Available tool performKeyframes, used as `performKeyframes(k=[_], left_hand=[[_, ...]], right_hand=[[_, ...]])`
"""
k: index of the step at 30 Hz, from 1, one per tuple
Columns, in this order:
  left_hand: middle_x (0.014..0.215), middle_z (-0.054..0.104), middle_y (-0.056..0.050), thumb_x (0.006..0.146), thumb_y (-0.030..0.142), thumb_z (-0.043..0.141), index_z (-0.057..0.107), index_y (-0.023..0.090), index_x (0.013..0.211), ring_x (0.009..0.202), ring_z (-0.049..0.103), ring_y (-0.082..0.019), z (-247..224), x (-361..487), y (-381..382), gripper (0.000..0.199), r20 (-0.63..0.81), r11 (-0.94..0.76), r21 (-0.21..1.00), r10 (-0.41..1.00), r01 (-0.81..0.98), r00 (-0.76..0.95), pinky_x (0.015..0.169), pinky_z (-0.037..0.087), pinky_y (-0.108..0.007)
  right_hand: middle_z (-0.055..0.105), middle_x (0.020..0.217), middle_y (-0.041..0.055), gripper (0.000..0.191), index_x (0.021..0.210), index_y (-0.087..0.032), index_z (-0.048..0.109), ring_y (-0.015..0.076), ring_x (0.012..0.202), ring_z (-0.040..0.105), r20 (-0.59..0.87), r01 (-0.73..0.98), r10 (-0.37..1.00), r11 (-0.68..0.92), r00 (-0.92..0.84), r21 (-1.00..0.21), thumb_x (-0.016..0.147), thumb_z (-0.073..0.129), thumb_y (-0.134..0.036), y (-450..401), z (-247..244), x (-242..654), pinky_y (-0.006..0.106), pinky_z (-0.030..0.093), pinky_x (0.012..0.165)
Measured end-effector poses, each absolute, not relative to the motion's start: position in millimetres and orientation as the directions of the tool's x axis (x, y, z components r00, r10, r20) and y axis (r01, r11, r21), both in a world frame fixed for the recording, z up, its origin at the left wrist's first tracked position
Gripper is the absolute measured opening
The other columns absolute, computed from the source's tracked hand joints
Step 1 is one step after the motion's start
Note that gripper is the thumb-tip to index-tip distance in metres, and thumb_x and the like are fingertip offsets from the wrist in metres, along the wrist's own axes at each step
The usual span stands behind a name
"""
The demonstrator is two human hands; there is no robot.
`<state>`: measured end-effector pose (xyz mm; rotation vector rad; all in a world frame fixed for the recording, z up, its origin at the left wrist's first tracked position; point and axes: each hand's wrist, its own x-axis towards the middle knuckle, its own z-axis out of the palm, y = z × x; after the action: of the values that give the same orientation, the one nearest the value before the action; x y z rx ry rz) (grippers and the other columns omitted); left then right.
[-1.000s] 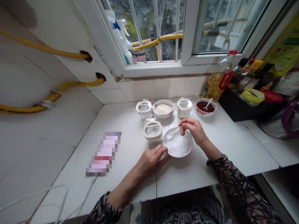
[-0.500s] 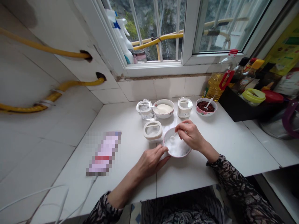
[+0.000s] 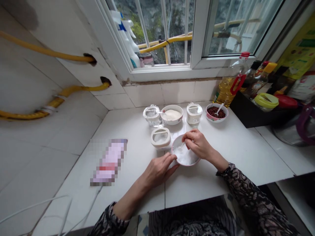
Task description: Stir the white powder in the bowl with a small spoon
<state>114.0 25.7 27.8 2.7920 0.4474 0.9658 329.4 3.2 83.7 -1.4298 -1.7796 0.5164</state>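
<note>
A bowl (image 3: 187, 158) of white granular stuff stands on the counter. My right hand (image 3: 197, 143) is closed on a small white spoon (image 3: 181, 147), whose tip sits in the white stuff. At the bowl's left rim, my left hand (image 3: 161, 167) holds the edge between fingers and thumb. Just behind is a lidded jar (image 3: 160, 137) with a cream rim. Farther back are a clear jar (image 3: 152, 115), a bowl of pale powder (image 3: 172, 115) with a spoon, another lidded jar (image 3: 194, 114) and a bowl of dark red grains (image 3: 216, 113) with a white spoon.
A blurred-out pink phone-like object (image 3: 108, 162) with a cable lies at left. At the back right stand an oil bottle (image 3: 227, 82), sauce bottles and a black rack (image 3: 251, 113). The window (image 3: 159, 70) is behind the counter.
My right hand has shifted slightly left with the spoon, whose tip has moved a little left and down in the bowl. My left hand stays at the rim.
</note>
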Motion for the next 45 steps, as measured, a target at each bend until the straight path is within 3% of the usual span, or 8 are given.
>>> performKeyframes(k=[3,8,12,15,21,28,33,45], left_hand=[[0.077,0.058,0.0,0.099,0.027,0.046,0.049,0.016,0.107,0.052,0.052,-0.01,28.4,114.1,25.8,0.013,0.578,-0.945,0.237,0.322,0.224,0.75,0.047,0.044,-0.02],[0.076,0.057,0.0,0.099,0.027,0.046,0.048,0.016,0.107,0.053,0.052,-0.01,28.3,114.2,26.2,0.013,0.587,-0.947,0.234,0.317,0.219,0.745,0.046,0.043,-0.02],[0.078,0.058,0.0,0.098,0.026,0.048,0.048,0.017,0.107,0.053,0.053,-0.01,27.8,114.1,26.4,0.013,0.585,-0.947,0.239,0.318,0.216,0.746,0.047,0.043,-0.02],[0.077,0.058,0.0,0.099,0.027,0.046,0.048,0.016,0.107,0.053,0.053,-0.01,27.9,114.3,26.3,0.013,0.583,-0.946,0.234,0.32,0.222,0.747,0.046,0.043,-0.02],[0.077,0.058,0.0,0.099,0.026,0.047,0.049,0.016,0.106,0.052,0.053,-0.01,27.9,114.2,25.8,0.013,0.581,-0.945,0.235,0.325,0.228,0.747,0.046,0.044,-0.02],[0.076,0.057,0.001,0.099,0.026,0.046,0.048,0.017,0.107,0.052,0.053,-0.009,28.9,114.0,25.7,0.013,0.579,-0.944,0.249,0.323,0.214,0.749,0.046,0.043,-0.019],[0.076,0.056,0.001,0.1,0.027,0.044,0.048,0.016,0.107,0.051,0.052,-0.009,30.0,114.3,25.8,0.013,0.584,-0.947,0.236,0.319,0.219,0.747,0.046,0.043,-0.019],[0.076,0.057,0.0,0.101,0.028,0.044,0.048,0.016,0.107,0.052,0.053,-0.01,28.3,113.8,25.7,0.014,0.582,-0.948,0.227,0.316,0.223,0.749,0.046,0.043,-0.021]], right_hand=[[0.059,0.049,-0.0037,0.022,0.067,-0.021,0.062,0.0151,0.061,0.056,0.303,0.563,0.953,0.253,-0.005,-0.787,0.078,0.045,-0.013,3.8,84.5,329.9,0.033,0.043,0.085],[0.055,0.046,-0.0042,0.016,0.066,-0.019,0.06,0.0123,0.047,0.051,0.135,0.288,0.982,0.093,0.13,-0.953,0.074,0.047,-0.022,6.1,87.6,335.2,0.026,0.043,0.057],[0.053,0.044,-0.004,0.014,0.066,-0.019,0.06,0.0124,0.045,0.049,0.045,0.163,0.986,0.019,0.162,-0.986,0.071,0.048,-0.025,8.2,88.3,339.2,0.026,0.041,0.053],[0.054,0.045,-0.0038,0.015,0.067,-0.019,0.06,0.013,0.046,0.051,0.079,0.244,0.984,0.038,0.158,-0.969,0.073,0.047,-0.024,8.2,86.6,337.3,0.027,0.042,0.056],[0.062,0.05,-0.0035,0.021,0.065,-0.022,0.061,0.0146,0.061,0.059,0.257,0.524,0.966,0.221,-0.004,-0.823,0.077,0.046,-0.014,4.4,83.9,325.8,0.035,0.043,0.092],[0.059,0.047,-0.0033,0.013,0.067,-0.019,0.061,0.0127,0.048,0.054,0.082,0.208,0.991,0.059,0.101,-0.976,0.073,0.049,-0.021,5.4,86.6,332.0,0.026,0.046,0.057],[0.057,0.044,-0.003,0.012,0.065,-0.018,0.06,0.0123,0.045,0.052,-0.001,0.075,0.989,-0.012,0.15,-0.997,0.068,0.05,-0.022,9.2,86.9,335.8,0.025,0.045,0.053],[0.062,0.051,-0.0021,0.016,0.066,-0.019,0.062,0.0127,0.054,0.057,0.123,0.327,0.992,0.116,-0.001,-0.938,0.074,0.049,-0.021,4.4,85.2,327.7,0.028,0.048,0.068]])
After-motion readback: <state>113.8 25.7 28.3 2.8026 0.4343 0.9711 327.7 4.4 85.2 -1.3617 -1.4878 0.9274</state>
